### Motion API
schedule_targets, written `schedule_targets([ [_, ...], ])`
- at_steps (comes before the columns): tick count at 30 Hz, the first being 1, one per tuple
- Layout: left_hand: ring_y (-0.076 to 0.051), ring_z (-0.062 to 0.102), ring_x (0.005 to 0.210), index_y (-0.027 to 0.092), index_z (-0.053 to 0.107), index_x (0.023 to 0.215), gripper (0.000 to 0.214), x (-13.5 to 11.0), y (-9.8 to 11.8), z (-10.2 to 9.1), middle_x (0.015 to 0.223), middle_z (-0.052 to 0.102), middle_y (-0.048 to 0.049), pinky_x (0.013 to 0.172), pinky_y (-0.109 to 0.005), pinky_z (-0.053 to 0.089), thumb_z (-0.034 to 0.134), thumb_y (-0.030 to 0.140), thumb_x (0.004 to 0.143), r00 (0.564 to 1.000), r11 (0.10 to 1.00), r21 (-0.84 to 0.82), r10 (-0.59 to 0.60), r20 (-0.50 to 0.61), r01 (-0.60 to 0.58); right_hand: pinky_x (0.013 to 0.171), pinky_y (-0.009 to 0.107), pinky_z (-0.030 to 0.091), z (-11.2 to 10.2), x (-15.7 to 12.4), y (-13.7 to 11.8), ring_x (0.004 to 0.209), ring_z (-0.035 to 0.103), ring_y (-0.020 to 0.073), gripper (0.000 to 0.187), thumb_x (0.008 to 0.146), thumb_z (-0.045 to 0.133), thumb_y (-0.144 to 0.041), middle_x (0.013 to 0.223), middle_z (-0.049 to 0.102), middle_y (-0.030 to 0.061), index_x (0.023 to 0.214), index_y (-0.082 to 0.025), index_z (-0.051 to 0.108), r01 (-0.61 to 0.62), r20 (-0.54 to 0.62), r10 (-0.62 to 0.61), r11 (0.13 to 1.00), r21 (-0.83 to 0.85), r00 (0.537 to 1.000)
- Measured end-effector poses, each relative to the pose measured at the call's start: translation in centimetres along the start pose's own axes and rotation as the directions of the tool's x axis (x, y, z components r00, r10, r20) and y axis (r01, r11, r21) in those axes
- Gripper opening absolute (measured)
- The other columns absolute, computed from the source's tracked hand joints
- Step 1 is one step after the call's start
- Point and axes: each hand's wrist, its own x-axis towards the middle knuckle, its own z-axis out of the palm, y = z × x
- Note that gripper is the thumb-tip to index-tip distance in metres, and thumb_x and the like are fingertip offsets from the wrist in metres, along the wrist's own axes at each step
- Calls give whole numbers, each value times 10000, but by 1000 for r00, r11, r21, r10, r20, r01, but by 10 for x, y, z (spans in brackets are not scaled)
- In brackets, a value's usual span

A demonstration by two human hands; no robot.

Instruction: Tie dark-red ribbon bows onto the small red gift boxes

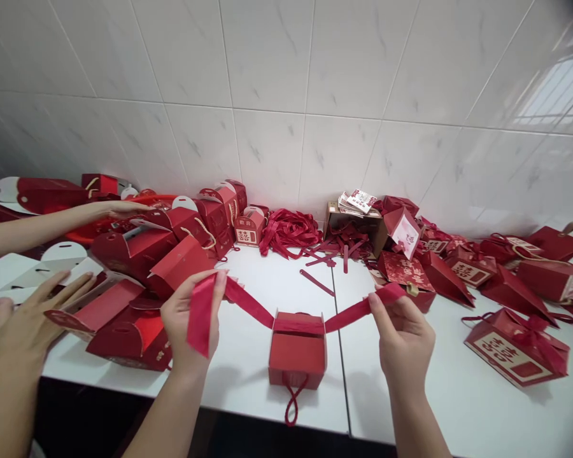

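A small red gift box point(297, 356) stands on the white table in front of me, a cord loop point(292, 407) hanging from its near side. Through the top of the box runs a red ribbon point(251, 306), its two ends drawn out to either side. My left hand point(191, 315) pinches the left end, with a tail of ribbon folded down over the fingers. On the other side, my right hand point(403, 324) grips the right end between thumb and fingers. Both hands are raised above the table, apart from the box.
Another person's hands point(33, 318) are among red boxes point(138, 251) at the left. A ribbon heap point(291, 232) lies by the tiled wall, near loose strips point(318, 282) and an open carton point(353, 219). A finished-looking box with a bow point(518, 348) sits at right.
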Motion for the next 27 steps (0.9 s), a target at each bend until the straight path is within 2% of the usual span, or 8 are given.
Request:
schedule_targets([
  [2,-156,653,657,188,720,875,199,1,6,4,741,699,-23,600,-244,539,739,311,720,999,998,-65,6,42,-4,542,238,440,3,5,-10,600,532,123,131,771,702,-295,650,604,-3,733,-175,663,98,51,-97,995,-9,994],
  [5,-153,655,656,205,735,904,221,3,13,9,771,722,-24,583,-236,545,755,293,702,995,994,-105,-21,97,31,497,225,404,10,12,-20,547,491,104,190,798,672,-265,590,563,-18,636,-177,625,210,136,-203,977,-42,970],
  [7,-153,665,663,218,740,915,235,4,17,13,800,732,-22,608,-239,557,764,282,690,994,994,-106,-22,108,34,499,223,417,15,15,-25,547,502,104,145,797,672,-250,603,576,-19,673,-181,641,241,177,-232,970,-33,957],
  [10,-155,679,692,212,749,882,212,8,21,17,820,743,-28,642,-231,558,772,266,678,991,989,-148,11,130,9,552,234,475,21,19,-30,601,562,122,57,795,674,-246,684,632,-4,783,-191,672,226,202,-227,974,28,953],
  [14,-119,637,589,191,755,822,161,15,27,23,728,735,-24,556,-201,515,753,304,709,971,973,-220,-13,239,67,566,241,496,25,21,-33,605,579,126,46,784,686,-244,695,656,0,781,-198,692,232,187,-238,971,56,953],
  [19,-112,638,589,197,742,814,163,20,39,33,659,710,1,562,-190,500,752,329,719,946,953,-257,-72,318,159,611,266,515,32,23,-38,675,620,147,131,787,689,-276,790,694,24,899,-210,705,77,242,-123,979,191,962],
  [23,-123,646,583,186,719,724,159,21,45,38,615,695,7,593,-210,510,734,343,740,935,943,-293,-47,352,158,602,259,480,36,24,-42,668,577,131,88,797,681,-291,747,648,7,815,-205,681,56,257,-119,969,239,959],
  [27,-132,664,683,183,726,727,157,20,43,40,713,728,-13,692,-223,518,730,338,747,941,952,-286,-10,339,113,596,256,425,36,24,-46,665,528,120,70,794,688,-266,717,591,-10,765,-209,663,85,247,-147,965,246,958],
])
